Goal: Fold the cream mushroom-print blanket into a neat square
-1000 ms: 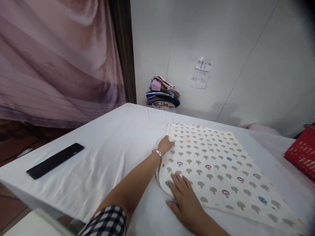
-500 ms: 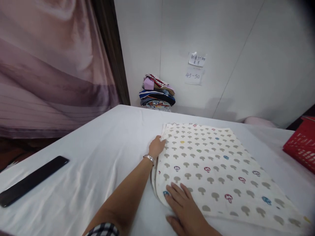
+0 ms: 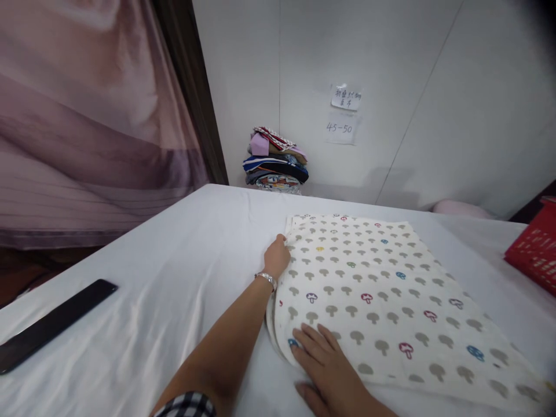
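Observation:
A cream cloth printed with grey and a few coloured mushrooms lies folded in layers on the white-covered table. At its left edge, toward the far corner, my left hand is closed on the fabric, with a bracelet at the wrist. The fingertips there are partly hidden. My right hand rests flat on the near left corner, fingers stretched out over the print. Along the left side, between both hands, the layers curve in a rounded fold.
A long black flat object lies at the table's left. Folded fabrics are stacked beyond the far edge, by a wall with paper notes. On the right stands a red basket. A pinkish curtain hangs at left.
The view has shifted slightly. My left hand has closed a little more at the cloth's left edge; my right hand stays flat in place.

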Available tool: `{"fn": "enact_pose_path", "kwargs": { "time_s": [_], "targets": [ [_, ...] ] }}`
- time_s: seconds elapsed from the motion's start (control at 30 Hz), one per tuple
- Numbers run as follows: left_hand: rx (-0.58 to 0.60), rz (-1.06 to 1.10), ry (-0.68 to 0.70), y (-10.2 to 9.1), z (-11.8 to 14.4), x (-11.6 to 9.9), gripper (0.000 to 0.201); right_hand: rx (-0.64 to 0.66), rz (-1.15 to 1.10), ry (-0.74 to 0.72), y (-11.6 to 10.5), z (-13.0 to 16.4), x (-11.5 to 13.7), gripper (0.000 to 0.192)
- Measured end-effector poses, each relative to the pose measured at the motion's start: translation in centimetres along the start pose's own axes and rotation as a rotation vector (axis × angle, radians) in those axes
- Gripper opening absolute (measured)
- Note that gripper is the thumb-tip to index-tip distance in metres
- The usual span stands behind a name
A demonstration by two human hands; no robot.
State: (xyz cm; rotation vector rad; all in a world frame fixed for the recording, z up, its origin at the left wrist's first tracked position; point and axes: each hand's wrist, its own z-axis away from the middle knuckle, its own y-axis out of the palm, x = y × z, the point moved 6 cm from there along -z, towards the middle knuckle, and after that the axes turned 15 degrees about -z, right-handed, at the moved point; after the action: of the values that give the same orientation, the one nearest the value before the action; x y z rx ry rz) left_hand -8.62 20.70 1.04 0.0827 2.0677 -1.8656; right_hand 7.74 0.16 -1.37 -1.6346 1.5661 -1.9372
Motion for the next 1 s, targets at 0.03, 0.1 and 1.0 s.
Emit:
{"fn": "enact_pose_path", "kwargs": {
  "time_s": [0.03,0.1,1.0],
  "targets": [
    [-0.003,-0.003,0.002,0.0,0.1,0.1,0.031,0.004,-0.010,0.008,0.0,0.0,0.0,0.068],
    [0.000,0.016,0.002,-0.1,0.3,0.3,0.033,0.013,-0.032,0.028,-0.1,0.0,-0.1,0.072],
    [0.020,-0.182,0.057,-1.2,2.0,0.2,0.043,-0.311,0.533,0.009,0.5,-3.0,1.5,0.022]
  ]
}}
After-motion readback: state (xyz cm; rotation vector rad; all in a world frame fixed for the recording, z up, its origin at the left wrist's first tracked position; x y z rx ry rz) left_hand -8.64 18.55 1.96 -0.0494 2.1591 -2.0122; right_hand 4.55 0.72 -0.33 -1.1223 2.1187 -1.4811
